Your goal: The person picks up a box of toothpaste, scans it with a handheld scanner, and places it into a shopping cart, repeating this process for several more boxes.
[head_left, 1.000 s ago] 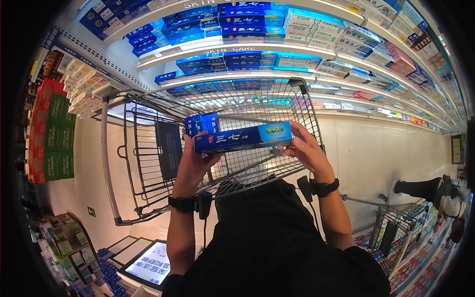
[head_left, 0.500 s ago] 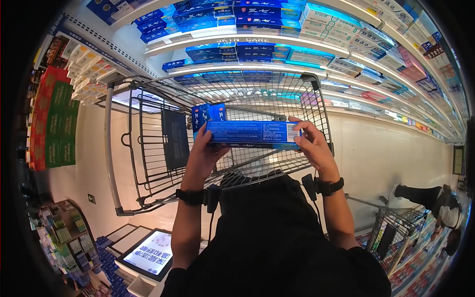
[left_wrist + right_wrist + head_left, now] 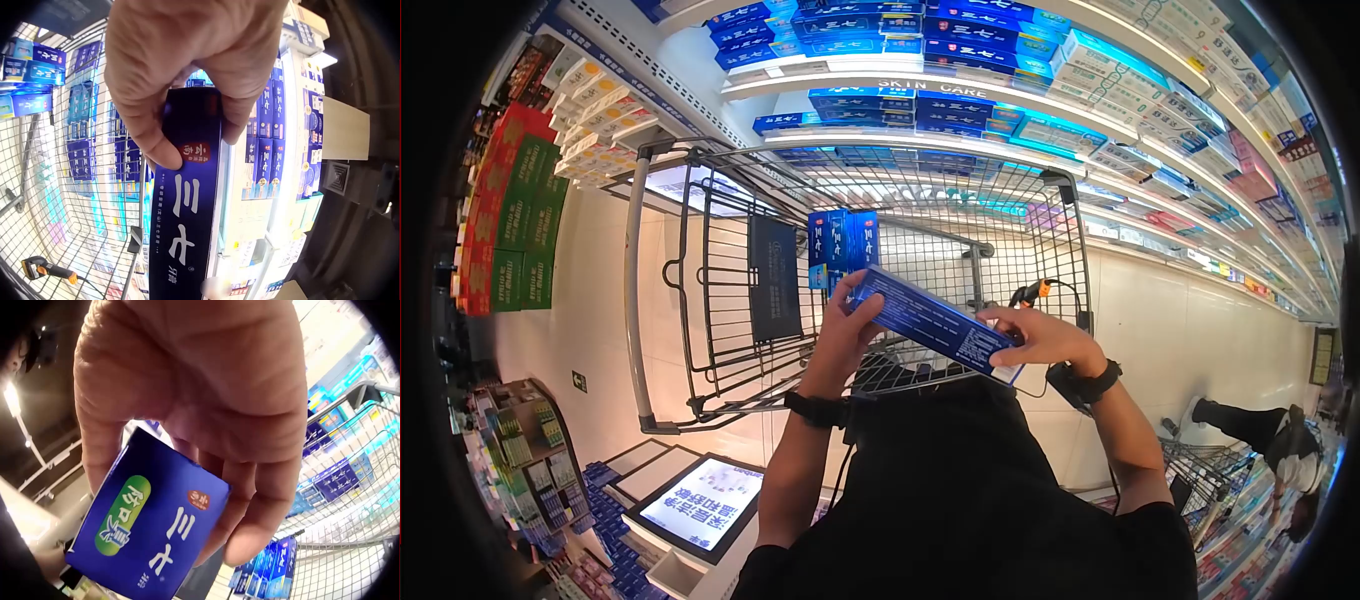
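Note:
Both hands hold a long dark-blue toothpaste box over a wire shopping cart. At its upper-left end the left hand grips it, thumb on the printed face. Around the lower-right end are the thumb and fingers of the right hand. The left wrist view has the left hand pinching the box across its end. Seen from the right wrist, the box's end faces the camera, below the right hand. Several similar blue boxes lie in the cart.
Shelves of toothpaste boxes run behind the cart. An orange-and-black device with a cable is at the cart's right side. Red and green cartons stand at left, a lit display screen at lower left. Another person stands at right near a second cart.
The box has turned from nearly level to a slant, its right end lower, and a different printed face shows. The cart and shelves have shifted rightward in the head view.

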### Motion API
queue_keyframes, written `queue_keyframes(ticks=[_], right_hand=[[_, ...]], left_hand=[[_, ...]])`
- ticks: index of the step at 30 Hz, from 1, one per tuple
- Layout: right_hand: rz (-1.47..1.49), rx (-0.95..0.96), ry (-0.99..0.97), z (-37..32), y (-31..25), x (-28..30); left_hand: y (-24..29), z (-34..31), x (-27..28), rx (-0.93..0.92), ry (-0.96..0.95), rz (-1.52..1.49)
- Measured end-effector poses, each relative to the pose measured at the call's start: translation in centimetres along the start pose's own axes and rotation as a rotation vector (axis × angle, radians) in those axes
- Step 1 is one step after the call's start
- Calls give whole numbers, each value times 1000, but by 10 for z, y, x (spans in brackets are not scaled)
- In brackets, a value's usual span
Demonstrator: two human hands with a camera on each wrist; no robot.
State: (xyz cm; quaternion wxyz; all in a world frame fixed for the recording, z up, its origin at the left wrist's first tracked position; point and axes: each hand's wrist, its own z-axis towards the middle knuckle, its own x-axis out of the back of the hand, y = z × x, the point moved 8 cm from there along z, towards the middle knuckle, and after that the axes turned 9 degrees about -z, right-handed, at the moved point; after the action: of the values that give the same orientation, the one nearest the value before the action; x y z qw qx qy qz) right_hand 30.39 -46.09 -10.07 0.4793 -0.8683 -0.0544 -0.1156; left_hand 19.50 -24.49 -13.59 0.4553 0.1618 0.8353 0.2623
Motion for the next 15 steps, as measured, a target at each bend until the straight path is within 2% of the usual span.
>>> queue_keyframes(ticks=[4, 7, 8, 10, 11, 12, 15], right_hand=[[-94, -17, -125, 36, -11, -21], [342, 151, -132, 58, -31, -35], [386, 37, -230, 59, -28, -37], [723, 48, -252, 78, -28, -54], [892, 54, -257, 88, -31, -63], [932, 82, -281, 95, -40, -70], [1210, 168, -463, 111, -62, -87]], left_hand=[[-10, 9, 2, 23, 5, -34], [-2, 15, -1, -29, -45, -153], [4, 16, -5, -44, -74, -227], [15, 26, -7, -89, -168, -293], [15, 31, -3, -65, -181, -353], [18, 35, -2, -40, -197, -411], [27, 49, -2, 34, -288, -507]])
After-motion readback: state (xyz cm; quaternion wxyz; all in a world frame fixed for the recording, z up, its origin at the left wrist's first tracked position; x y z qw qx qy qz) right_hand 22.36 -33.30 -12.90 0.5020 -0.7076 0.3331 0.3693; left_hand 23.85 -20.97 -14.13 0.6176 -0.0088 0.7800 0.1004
